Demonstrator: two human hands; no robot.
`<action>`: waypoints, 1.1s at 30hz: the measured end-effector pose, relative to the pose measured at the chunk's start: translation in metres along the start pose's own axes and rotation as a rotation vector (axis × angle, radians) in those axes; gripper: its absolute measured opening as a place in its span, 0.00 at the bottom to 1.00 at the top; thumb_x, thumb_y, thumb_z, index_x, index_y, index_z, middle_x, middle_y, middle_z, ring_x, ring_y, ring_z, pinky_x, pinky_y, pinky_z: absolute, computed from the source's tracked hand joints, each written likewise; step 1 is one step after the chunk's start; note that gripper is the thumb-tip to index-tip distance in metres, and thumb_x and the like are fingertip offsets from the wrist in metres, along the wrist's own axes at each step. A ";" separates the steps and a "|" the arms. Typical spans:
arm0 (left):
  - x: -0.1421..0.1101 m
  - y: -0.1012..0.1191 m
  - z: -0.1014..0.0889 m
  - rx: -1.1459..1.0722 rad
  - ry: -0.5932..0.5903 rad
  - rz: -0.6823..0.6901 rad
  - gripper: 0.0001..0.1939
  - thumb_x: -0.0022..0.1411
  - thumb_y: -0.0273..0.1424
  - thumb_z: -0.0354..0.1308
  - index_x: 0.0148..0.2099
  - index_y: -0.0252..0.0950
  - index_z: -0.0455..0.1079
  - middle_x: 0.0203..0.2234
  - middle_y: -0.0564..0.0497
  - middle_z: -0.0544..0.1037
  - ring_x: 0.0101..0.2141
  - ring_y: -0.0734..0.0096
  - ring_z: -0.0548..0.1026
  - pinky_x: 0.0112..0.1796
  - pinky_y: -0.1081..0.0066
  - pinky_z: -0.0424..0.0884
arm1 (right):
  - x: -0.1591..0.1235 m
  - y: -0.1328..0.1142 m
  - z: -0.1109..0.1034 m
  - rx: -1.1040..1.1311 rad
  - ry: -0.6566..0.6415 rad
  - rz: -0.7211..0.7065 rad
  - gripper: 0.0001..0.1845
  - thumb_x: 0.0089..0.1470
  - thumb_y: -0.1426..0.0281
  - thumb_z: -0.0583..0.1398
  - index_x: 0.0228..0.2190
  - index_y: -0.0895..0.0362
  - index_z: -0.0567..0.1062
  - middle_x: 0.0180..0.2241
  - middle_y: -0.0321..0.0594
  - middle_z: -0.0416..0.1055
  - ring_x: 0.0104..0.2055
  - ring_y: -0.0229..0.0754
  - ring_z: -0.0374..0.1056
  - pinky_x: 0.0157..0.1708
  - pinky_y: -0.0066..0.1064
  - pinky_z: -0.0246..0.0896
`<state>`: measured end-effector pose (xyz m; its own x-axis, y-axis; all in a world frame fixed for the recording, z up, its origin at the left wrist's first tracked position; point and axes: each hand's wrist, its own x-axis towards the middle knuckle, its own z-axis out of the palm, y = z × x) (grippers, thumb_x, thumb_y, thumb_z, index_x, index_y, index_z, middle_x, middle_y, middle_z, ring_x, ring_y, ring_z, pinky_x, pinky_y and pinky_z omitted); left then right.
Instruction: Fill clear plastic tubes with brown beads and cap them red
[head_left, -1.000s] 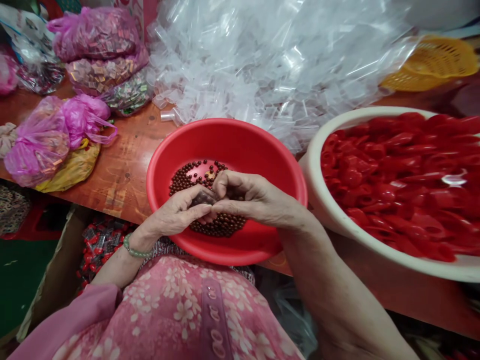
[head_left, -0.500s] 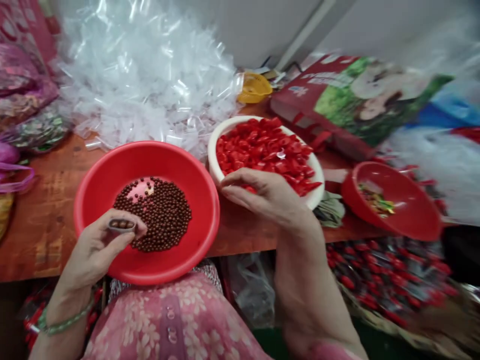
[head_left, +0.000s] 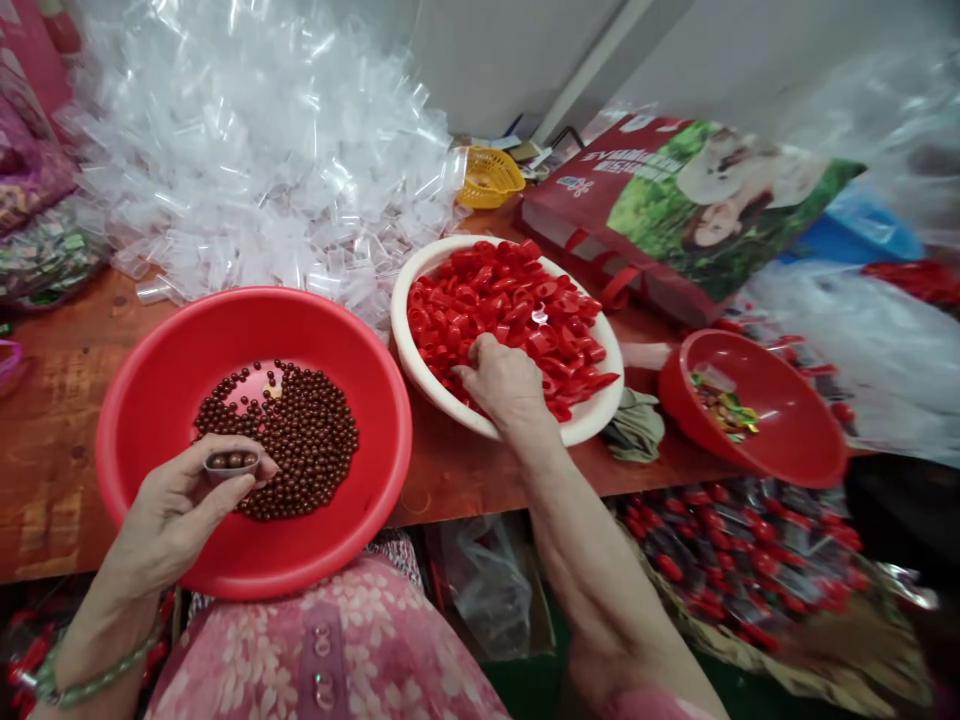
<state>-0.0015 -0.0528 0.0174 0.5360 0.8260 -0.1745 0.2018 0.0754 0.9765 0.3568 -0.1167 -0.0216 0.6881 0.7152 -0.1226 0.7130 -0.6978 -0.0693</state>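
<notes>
My left hand (head_left: 180, 510) is closed around a clear plastic tube (head_left: 232, 472), its open end facing up and showing brown balls inside. It hovers over the near left side of a red basin (head_left: 255, 565), where many small brown balls (head_left: 311, 440) lie on the bottom. My right hand (head_left: 506, 385) reaches into a white bowl (head_left: 589, 430) heaped with shiny red plastic caps (head_left: 487, 295). Its fingers are curled down among the caps. The fingertips are hidden, so what they pinch does not show.
A big heap of clear plastic tubes (head_left: 262, 150) rises behind the basin. Beyond the bowl are a yellow basket (head_left: 491, 178) and a printed bag (head_left: 660, 210). To the right, a tilted red bowl (head_left: 795, 420) holds wrapped bits. Below lies a pile of red-capped pieces (head_left: 742, 560).
My right hand has moved from above the white bowl's near left rim into the red caps, its fingers now curled downward. My left hand keeps the filled tube over the basin. The view has shifted slightly.
</notes>
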 end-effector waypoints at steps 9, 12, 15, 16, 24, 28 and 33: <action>0.003 -0.005 0.010 -0.134 -0.007 -0.099 0.11 0.60 0.35 0.65 0.44 0.37 0.74 0.34 0.48 0.83 0.34 0.72 0.80 0.35 0.76 0.77 | -0.010 0.013 -0.008 0.408 0.190 -0.018 0.15 0.51 0.68 0.61 0.41 0.58 0.70 0.33 0.44 0.74 0.34 0.46 0.69 0.41 0.40 0.65; 0.004 0.000 0.018 -0.206 -0.050 -0.100 0.11 0.60 0.35 0.64 0.44 0.36 0.73 0.34 0.48 0.82 0.35 0.72 0.80 0.36 0.77 0.76 | -0.027 0.007 -0.017 0.816 0.294 -0.100 0.16 0.51 0.63 0.62 0.41 0.56 0.72 0.32 0.41 0.72 0.31 0.43 0.68 0.39 0.41 0.68; 0.006 0.004 0.026 -0.261 -0.036 -0.101 0.12 0.58 0.34 0.66 0.43 0.35 0.74 0.31 0.50 0.81 0.33 0.75 0.79 0.35 0.78 0.75 | -0.050 -0.014 -0.023 1.072 0.138 -0.204 0.16 0.52 0.61 0.64 0.43 0.53 0.75 0.34 0.39 0.74 0.31 0.41 0.69 0.34 0.37 0.69; 0.007 0.004 0.028 -0.279 -0.014 -0.099 0.13 0.57 0.34 0.67 0.43 0.35 0.75 0.31 0.50 0.81 0.33 0.75 0.78 0.35 0.78 0.75 | -0.059 -0.023 -0.024 1.164 0.039 -0.226 0.16 0.52 0.62 0.65 0.43 0.51 0.75 0.34 0.38 0.74 0.30 0.40 0.70 0.33 0.35 0.69; 0.007 -0.009 0.027 -0.438 0.118 0.037 0.17 0.57 0.35 0.67 0.49 0.38 0.77 0.42 0.48 0.82 0.40 0.72 0.79 0.43 0.74 0.75 | -0.096 -0.093 -0.018 1.321 -0.845 -0.455 0.15 0.55 0.62 0.65 0.43 0.55 0.81 0.33 0.39 0.75 0.30 0.34 0.70 0.31 0.26 0.69; 0.002 -0.011 0.021 -0.319 0.137 0.052 0.14 0.56 0.34 0.67 0.46 0.37 0.78 0.38 0.49 0.82 0.39 0.71 0.79 0.43 0.72 0.75 | -0.096 -0.111 -0.012 1.238 -0.914 -0.531 0.15 0.55 0.61 0.65 0.41 0.57 0.82 0.32 0.40 0.75 0.29 0.33 0.69 0.29 0.25 0.68; 0.001 -0.009 0.020 -0.070 0.159 0.231 0.06 0.57 0.29 0.66 0.38 0.35 0.77 0.37 0.48 0.80 0.40 0.71 0.76 0.45 0.70 0.72 | -0.100 -0.123 -0.009 1.225 -0.885 -0.542 0.18 0.54 0.60 0.65 0.43 0.57 0.81 0.28 0.38 0.76 0.27 0.33 0.69 0.29 0.26 0.69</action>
<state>0.0136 -0.0642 0.0064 0.4249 0.9025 0.0698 0.0296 -0.0909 0.9954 0.2019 -0.1022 0.0083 -0.1988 0.9337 -0.2979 0.0034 -0.3033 -0.9529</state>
